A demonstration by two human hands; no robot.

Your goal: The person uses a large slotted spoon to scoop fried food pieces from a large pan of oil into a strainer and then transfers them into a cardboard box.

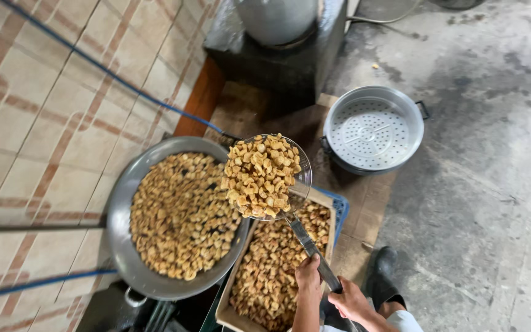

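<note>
Together, two hands' fingers (pixel 307 270) clench one skimmer (pixel 267 177) above one wok (pixel 118 209)

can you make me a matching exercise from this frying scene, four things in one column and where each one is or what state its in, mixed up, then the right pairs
Things:
1. wire skimmer
2. wide metal pan
3. perforated steamer pot
4. cardboard-lined tray

Places or states:
A. empty, standing on the floor by the concrete
B. held up by both hands, heaped with fried pieces
C. under the skimmer's handle, partly filled with fried pieces
D. beside the tiled wall, full of fried pieces

Pairs: 1-B, 2-D, 3-A, 4-C. The left hand and right hand both grip the skimmer's handle.
</note>
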